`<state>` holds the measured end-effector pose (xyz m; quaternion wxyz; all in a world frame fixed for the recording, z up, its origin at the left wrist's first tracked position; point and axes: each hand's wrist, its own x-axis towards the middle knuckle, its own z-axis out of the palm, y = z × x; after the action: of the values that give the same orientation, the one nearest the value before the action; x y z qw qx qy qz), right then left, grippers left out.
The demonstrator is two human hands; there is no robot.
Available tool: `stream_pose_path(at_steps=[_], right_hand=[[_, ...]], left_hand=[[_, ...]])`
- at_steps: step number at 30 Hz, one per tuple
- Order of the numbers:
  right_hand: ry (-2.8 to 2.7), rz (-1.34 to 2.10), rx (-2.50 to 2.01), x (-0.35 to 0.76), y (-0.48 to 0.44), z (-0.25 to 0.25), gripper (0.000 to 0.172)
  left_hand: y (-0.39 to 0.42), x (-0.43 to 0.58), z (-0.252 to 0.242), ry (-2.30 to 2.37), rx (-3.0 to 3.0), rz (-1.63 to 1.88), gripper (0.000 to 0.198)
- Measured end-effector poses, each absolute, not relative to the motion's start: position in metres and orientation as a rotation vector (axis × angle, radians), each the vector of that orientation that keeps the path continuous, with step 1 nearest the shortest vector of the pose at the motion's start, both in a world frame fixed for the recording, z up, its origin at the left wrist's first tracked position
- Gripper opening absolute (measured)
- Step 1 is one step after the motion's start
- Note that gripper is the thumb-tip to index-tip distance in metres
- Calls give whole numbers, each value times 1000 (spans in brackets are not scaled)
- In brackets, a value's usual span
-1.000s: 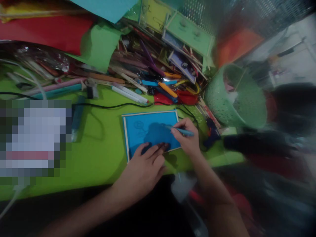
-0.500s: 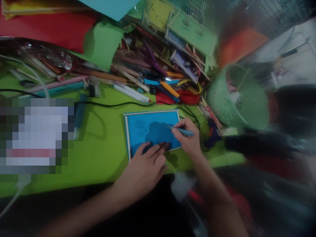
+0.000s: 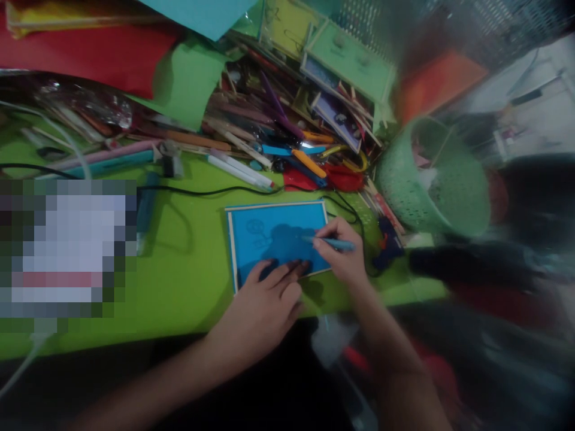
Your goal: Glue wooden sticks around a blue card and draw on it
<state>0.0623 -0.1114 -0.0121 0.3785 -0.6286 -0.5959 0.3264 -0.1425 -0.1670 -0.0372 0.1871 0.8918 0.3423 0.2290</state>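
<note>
A blue card (image 3: 287,218) edged with thin pale wooden strips lies on the green table, with a faint line drawing (image 3: 256,230) on its left half. My left hand (image 3: 274,293) rests on the card's lower edge, fingers stretched out and lying flat. My right hand (image 3: 344,248) pinches a light-blue pen (image 3: 338,243) over the card's right side. Its tip points left at the card, inside a dark shadow; whether it touches the surface I cannot tell.
Behind the card lie white markers (image 3: 240,172), scissors (image 3: 309,164) and a heap of craft sticks. A green perforated basket (image 3: 431,179) stands to the right, near a dark-blue glue gun (image 3: 389,242). A black cable (image 3: 202,191) crosses the green table (image 3: 179,287). A pixelated patch covers the left.
My right hand and the pen have shifted very slightly down and to the right over the card. My left hand and the card have stayed in place.
</note>
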Motion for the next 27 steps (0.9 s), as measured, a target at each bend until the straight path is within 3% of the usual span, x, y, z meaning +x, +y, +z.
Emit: stream_pose_path(at_steps=[27], right_hand=[[-1483,808,-1622,61,-107,-12,12]], left_hand=[[-166,-143,-36,954,2501,660,9]])
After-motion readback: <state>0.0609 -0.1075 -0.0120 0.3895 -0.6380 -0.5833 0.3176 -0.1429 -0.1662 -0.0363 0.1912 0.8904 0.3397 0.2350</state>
